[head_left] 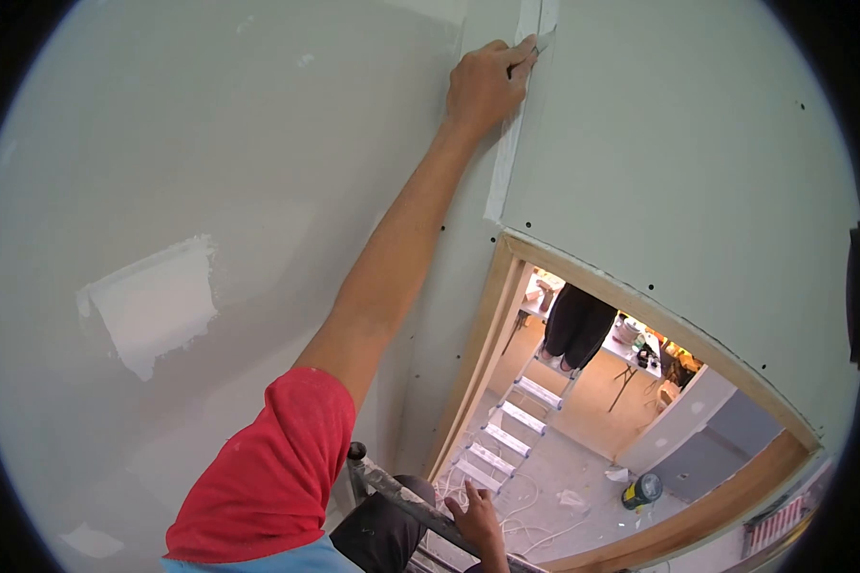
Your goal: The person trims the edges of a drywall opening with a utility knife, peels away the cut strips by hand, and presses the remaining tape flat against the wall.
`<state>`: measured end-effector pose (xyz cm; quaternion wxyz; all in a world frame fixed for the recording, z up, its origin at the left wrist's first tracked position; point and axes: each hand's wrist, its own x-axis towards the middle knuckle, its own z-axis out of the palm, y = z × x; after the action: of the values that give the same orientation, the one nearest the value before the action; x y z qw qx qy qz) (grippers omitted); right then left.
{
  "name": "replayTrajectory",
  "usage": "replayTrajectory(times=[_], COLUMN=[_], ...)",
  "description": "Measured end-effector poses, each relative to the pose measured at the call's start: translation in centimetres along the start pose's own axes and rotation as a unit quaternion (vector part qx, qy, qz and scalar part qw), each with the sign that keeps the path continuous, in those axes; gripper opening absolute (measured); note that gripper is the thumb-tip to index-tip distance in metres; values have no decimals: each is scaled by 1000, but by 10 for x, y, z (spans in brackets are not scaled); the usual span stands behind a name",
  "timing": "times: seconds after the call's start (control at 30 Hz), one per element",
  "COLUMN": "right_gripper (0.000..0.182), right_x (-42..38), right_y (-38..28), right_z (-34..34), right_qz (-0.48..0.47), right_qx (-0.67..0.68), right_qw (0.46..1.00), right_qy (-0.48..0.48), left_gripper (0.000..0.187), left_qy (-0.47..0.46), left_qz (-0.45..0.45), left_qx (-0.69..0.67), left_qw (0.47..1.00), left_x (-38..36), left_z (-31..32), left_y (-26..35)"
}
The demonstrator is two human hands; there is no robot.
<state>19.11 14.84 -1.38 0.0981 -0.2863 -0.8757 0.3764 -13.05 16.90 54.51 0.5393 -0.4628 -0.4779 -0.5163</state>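
Observation:
My left hand [488, 86] reaches high up the wall, fingers closed on a putty knife [546, 41]. Only a little of the blade shows past the fingertips; the handle is hidden in the hand. The blade lies against a white taped joint [500, 181] between two plasterboard sheets, which runs down toward the corner of a wooden door frame [508, 263]. Low in the view, my right hand [478, 520] has its fingers spread beside the grey rail [406, 497] of a ladder or stand, near my knee.
Through the doorway stands a stepladder [508, 438], with a person's dark-clothed legs [580, 325] at its top. A tub [641, 492] and loose cables [535, 525] lie on the floor. Behind is a cluttered table [631, 349]. A white filler patch [158, 301] marks the left wall.

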Motion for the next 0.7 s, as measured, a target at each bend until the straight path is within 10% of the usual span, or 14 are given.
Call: replayTrajectory(times=[0.7], right_gripper=[81], right_x=[-2], right_y=[-9], right_z=[-5], right_qz=[26], right_qx=[-8], right_qw=[1000], right_qy=[10], left_gripper=[28], left_qy=[9], left_qz=[15], left_qx=[22], left_qw=[1000], left_x=[-32], left_z=[-5], left_y=[1])
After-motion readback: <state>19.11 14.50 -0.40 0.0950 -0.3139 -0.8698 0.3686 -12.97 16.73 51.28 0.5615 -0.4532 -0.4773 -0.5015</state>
